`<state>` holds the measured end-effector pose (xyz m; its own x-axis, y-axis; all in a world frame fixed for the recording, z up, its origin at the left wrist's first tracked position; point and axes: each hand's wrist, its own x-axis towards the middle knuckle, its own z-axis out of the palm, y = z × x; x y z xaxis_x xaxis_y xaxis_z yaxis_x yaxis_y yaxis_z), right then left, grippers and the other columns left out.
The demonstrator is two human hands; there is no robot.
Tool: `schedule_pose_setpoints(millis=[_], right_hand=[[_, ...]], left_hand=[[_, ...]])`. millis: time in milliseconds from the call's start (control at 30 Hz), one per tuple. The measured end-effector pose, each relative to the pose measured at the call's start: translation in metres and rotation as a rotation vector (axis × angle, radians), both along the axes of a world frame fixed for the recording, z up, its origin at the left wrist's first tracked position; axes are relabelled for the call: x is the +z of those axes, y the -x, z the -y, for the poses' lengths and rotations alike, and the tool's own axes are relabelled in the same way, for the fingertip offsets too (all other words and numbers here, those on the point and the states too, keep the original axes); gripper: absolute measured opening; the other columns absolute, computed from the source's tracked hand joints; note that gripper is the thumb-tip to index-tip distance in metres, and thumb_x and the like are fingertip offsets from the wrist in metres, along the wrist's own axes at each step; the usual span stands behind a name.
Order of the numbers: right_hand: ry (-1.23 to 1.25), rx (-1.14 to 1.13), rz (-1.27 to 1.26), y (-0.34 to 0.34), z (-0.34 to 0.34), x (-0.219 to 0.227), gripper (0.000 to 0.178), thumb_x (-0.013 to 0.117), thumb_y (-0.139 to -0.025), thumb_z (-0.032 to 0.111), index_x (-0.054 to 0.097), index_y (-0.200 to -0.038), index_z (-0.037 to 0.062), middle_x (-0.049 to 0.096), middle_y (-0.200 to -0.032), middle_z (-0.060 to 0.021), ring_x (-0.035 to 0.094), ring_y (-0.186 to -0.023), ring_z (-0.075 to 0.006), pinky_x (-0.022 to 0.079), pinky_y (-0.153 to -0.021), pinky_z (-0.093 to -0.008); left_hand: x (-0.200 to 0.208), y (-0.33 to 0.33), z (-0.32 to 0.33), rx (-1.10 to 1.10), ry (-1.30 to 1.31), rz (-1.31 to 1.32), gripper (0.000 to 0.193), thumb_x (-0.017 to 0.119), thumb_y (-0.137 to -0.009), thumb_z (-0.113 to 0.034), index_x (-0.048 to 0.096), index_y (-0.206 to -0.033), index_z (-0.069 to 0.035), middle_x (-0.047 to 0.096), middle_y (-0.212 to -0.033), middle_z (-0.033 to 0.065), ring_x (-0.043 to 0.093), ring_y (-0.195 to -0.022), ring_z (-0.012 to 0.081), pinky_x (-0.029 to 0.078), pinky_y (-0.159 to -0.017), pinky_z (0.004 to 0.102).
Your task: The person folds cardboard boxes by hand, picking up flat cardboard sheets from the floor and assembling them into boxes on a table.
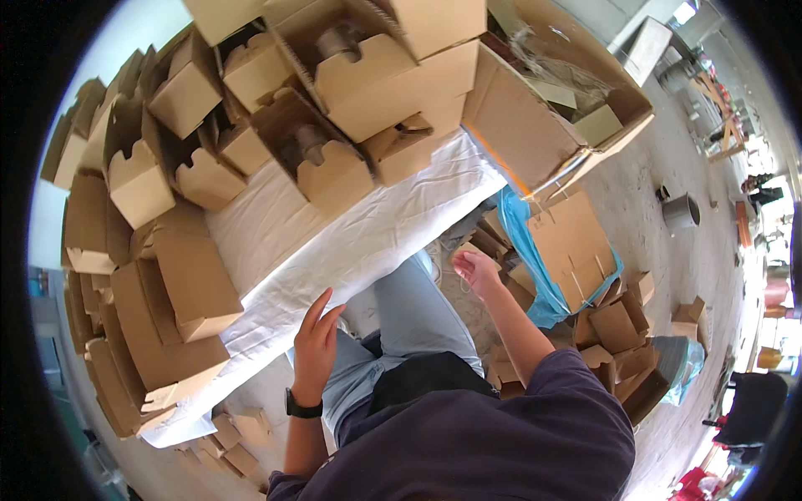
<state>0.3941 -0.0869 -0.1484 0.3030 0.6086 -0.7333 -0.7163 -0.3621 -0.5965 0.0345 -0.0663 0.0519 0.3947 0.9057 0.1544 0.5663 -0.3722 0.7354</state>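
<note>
My left hand (pixel 316 349) is raised beside the front edge of the white cloth-covered table (pixel 368 234), fingers stretched out and holding nothing. A dark watch (pixel 302 406) is on that wrist. Over on the right, my right hand (pixel 478 272) hangs above the floor with its fingers curled together. A thin pale loop, like a string or band, shows just under those fingers; what they hold is too small to make out. Open cardboard boxes (pixel 199 288) stand along the table's left and far sides. Some far ones contain dark cylindrical metal parts (pixel 338 42).
At the table's right end stands a large open carton (pixel 535 108) with clear plastic inside. Below it, flat cardboard (pixel 572 246) rests over a blue plastic bag (pixel 547 302). Loose boxes (pixel 620 326) crowd the floor at my right; smaller ones (pixel 238 442) lie at lower left.
</note>
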Motion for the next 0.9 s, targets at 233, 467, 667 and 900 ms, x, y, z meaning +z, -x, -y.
schedule_pose_setpoints(millis=[233, 467, 667, 900], right_hand=[[-0.276, 0.153, 0.047, 0.033, -0.037, 0.084, 0.02, 0.055, -0.095, 0.01, 0.06, -0.112, 0.0018, 0.067, -0.1, -0.01, 0.066, -0.092, -0.0188, 0.055, -0.079, -0.0313], [-0.456, 0.321, 0.199, 0.078, -0.063, 0.154, 0.016, 0.058, -0.095, 0.012, 0.063, -0.108, 0.0026, 0.068, -0.099, -0.0095, 0.065, -0.092, -0.018, 0.053, -0.077, -0.0294], [-0.781, 0.527, 0.682, 0.132, -0.085, 0.21, 0.018, 0.062, -0.092, 0.005, 0.063, -0.11, 0.001, 0.066, -0.107, -0.0098, 0.063, -0.099, -0.0203, 0.05, -0.086, -0.0309], [-1.199, 0.671, 1.581, 0.207, -0.125, 0.251, 0.033, 0.066, -0.084, 0.0, 0.062, -0.116, 0.0045, 0.056, -0.13, -0.0159, 0.053, -0.121, -0.0346, 0.043, -0.101, -0.0418]], left_hand=[[-0.003, 0.019, 0.0, 0.061, -0.064, 0.059, 0.026, 0.06, -0.085, 0.008, 0.068, -0.107, -0.003, 0.059, -0.131, 0.0118, 0.064, -0.111, 0.0264, 0.054, -0.087, 0.0341], [-0.006, 0.036, 0.001, 0.151, 0.02, 0.116, 0.026, 0.061, -0.083, 0.008, 0.068, -0.107, -0.002, 0.059, -0.13, 0.0107, 0.065, -0.106, 0.0253, 0.055, -0.086, 0.0339], [-0.008, 0.049, 0.007, 0.189, 0.122, 0.195, 0.029, 0.066, -0.081, 0.004, 0.067, -0.109, -0.004, 0.057, -0.132, 0.0092, 0.065, -0.103, 0.0246, 0.055, -0.084, 0.0349], [-0.01, 0.064, 0.019, 0.226, -0.143, 0.08, 0.026, 0.068, -0.084, -0.005, 0.068, -0.109, -0.007, 0.059, -0.13, 0.0086, 0.063, -0.106, 0.0259, 0.055, -0.085, 0.0362]])
